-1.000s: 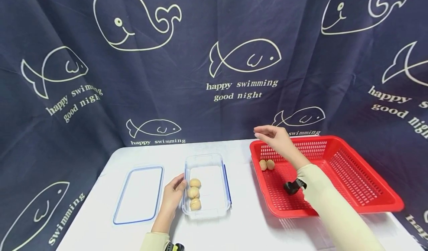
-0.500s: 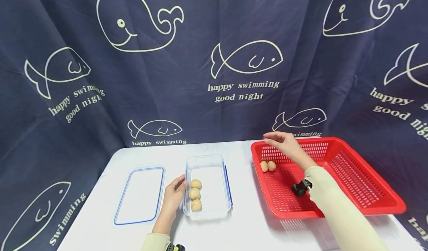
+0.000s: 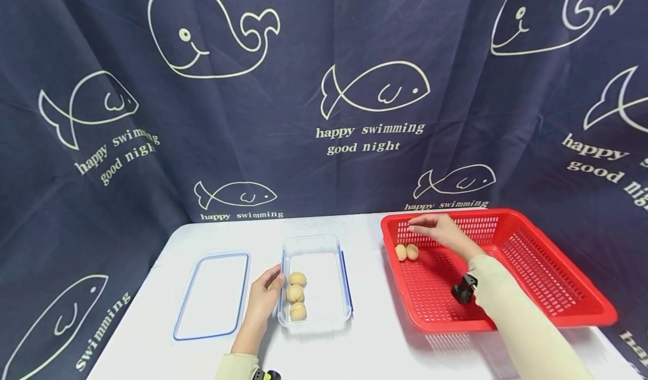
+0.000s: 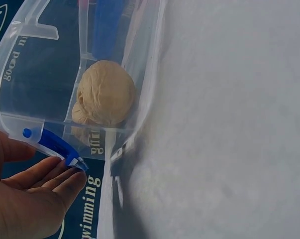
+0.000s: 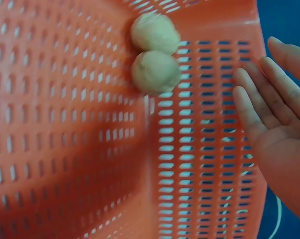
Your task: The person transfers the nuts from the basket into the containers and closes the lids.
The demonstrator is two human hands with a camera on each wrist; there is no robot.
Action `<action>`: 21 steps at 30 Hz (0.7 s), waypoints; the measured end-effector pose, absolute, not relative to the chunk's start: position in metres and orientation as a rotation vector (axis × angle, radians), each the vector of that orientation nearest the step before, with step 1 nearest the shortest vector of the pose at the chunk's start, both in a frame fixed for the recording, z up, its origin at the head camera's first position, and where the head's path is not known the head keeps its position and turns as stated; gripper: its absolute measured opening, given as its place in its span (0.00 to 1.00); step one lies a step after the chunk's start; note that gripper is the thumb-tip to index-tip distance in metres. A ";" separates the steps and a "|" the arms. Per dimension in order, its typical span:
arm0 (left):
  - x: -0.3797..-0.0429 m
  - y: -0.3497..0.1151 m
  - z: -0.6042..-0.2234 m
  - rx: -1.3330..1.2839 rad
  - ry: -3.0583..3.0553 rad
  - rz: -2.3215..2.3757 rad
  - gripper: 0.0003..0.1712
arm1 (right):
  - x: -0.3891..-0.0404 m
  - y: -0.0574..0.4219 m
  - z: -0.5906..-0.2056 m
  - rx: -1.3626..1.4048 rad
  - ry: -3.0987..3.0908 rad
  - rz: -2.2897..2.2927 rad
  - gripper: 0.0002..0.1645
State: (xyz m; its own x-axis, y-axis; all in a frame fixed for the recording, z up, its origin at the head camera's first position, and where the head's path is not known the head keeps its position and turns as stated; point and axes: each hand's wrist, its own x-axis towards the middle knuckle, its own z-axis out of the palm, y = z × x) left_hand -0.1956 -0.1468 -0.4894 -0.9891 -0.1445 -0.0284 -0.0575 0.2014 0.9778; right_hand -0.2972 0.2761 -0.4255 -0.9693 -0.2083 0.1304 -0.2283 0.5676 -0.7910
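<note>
Three walnuts (image 3: 296, 293) stand in a row along the left wall of the clear plastic food container (image 3: 319, 327). My left hand (image 3: 265, 294) rests against the outside of that wall; in the left wrist view its fingertips touch the blue latch (image 4: 59, 144). Two walnuts (image 3: 412, 252) sit side by side in the back left corner of the red basket (image 3: 440, 326). Over that corner hovers my right hand (image 3: 439, 230), fingers extended and holding nothing. The right wrist view shows the basket walnuts (image 5: 156, 72) apart from the fingertips (image 5: 242, 77).
A clear lid (image 3: 212, 295) with a blue seal lies flat on the white table (image 3: 369, 346), left of the container. Behind the table hangs a dark blue curtain (image 3: 283, 116) with fish drawings. The basket's raised rim surrounds its walnuts.
My right hand has moved right and down, from above the basket's back left rim to just over the walnuts. My left hand stays at the container.
</note>
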 end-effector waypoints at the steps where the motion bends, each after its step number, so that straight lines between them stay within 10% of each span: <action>1: -0.195 -0.147 -0.489 0.198 -2.382 -1.933 0.23 | -0.298 0.278 -0.428 0.375 -2.782 1.398 0.20; 21: -0.195 -0.145 -0.488 0.199 -2.367 -1.935 0.23 | -0.300 0.288 -0.458 0.354 -3.100 1.355 0.25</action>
State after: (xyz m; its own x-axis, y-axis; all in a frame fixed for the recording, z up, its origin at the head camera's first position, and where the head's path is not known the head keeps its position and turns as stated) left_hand -0.1953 -0.1454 -0.4883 -0.9885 -0.1494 -0.0220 -0.0512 0.1947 0.9795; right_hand -0.3002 0.2880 -0.4581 -0.9450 -0.2889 -0.1531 -0.0838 0.6667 -0.7406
